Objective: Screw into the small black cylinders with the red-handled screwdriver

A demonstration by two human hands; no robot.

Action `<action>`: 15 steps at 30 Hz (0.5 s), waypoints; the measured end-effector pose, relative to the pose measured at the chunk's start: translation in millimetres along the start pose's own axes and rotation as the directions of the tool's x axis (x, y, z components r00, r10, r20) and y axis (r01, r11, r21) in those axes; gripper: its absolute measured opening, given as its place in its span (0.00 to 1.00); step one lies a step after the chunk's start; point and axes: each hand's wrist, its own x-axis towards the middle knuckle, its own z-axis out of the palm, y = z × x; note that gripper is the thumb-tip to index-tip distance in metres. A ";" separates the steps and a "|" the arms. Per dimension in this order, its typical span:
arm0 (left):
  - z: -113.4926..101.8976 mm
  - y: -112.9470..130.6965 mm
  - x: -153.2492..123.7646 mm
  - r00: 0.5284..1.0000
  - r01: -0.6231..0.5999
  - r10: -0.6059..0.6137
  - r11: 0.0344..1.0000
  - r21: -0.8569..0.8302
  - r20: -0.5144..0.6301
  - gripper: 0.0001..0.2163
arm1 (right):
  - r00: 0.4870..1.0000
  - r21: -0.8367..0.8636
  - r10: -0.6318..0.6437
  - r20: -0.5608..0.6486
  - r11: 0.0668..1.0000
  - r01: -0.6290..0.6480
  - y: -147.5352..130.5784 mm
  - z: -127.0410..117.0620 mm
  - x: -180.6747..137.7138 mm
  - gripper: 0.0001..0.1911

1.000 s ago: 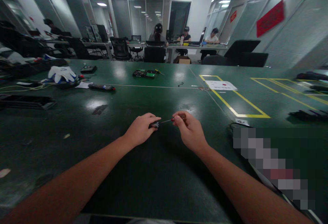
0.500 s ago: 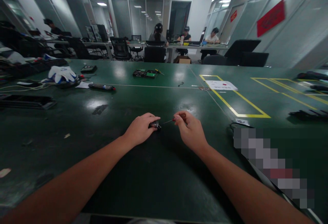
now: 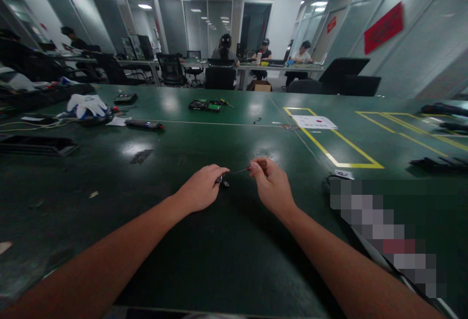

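Clock reference: centre is the gap between the hands; 12 o'clock points away from the person.
Left hand (image 3: 199, 188): at 9 o'clock, fingers bent and closed around a small shiny part (image 3: 219, 179), mostly hidden by the hand.
Right hand (image 3: 272, 182): at 3 o'clock, thumb and fingers pinched on the handle of a screwdriver (image 3: 249, 168).
Screwdriver shaft: thin, directed to 9 o'clock, tip near the left fingertips; contact cannot be determined.
Small dark piece (image 3: 225, 183): just beside the left hand, at 7 o'clock from the tip; whether held cannot be determined.
Green table (image 3: 175, 270): bears a black-and-green item (image 3: 206, 105) at 11 o'clock, white gloves (image 3: 87, 106) at 10, a white sheet (image 3: 315, 122) at 2.
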 end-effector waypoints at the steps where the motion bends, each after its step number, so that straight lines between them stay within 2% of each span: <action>1: 0.8 1.7 -0.6 1.000 0.002 -0.003 1.000 0.023 0.027 0.22 | 1.000 0.001 -0.001 0.000 1.000 0.001 -0.2 0.2 -0.1 0.11; 4: 2.9 7.5 -1.4 0.995 0.030 -0.041 0.993 0.117 0.091 0.20 | 1.000 0.003 -0.006 0.009 1.000 0.006 -0.4 0.7 -0.5 0.11; 9: 2.2 8.8 2.3 0.990 0.035 -0.069 0.966 0.255 0.125 0.14 | 1.000 0.017 -0.002 0.018 1.000 0.001 0.6 0.4 -0.5 0.12; 12: -1.6 3.8 3.3 0.992 0.056 -0.079 0.978 0.202 0.104 0.14 | 1.000 0.021 0.002 0.020 1.000 -0.002 1.0 0.1 -0.3 0.12; 15: -5.1 -3.6 3.0 0.988 0.152 -0.152 0.988 0.026 -0.002 0.13 | 1.000 0.023 0.008 0.026 1.000 -0.008 0.4 0.0 -0.2 0.12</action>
